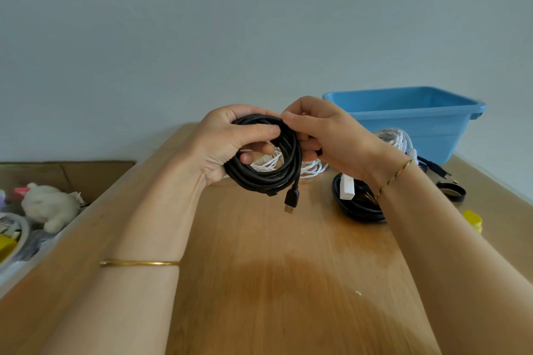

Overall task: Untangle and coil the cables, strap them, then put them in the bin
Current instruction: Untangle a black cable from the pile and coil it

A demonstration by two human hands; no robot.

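Note:
A coiled black cable [265, 179] is held up above the wooden table [288, 268]; its USB plug [290, 201] hangs down from the coil. My left hand [227, 141] grips the coil's left side, thumb across the top strands. My right hand [326, 135] pinches the coil's upper right side. A white braided cable [395, 138] lies on the table behind my hands, partly hidden. Under my right wrist lies another black coil [357, 207] with a white plug [347, 187] on it. The blue bin [418, 121] stands at the back right.
A black strap roll [452, 190] and a black connector [435, 168] lie right of the cables. A yellow object [473, 220] sits at the table's right edge. Left of the table are a cardboard box [72, 176] and a white plush toy [49, 206].

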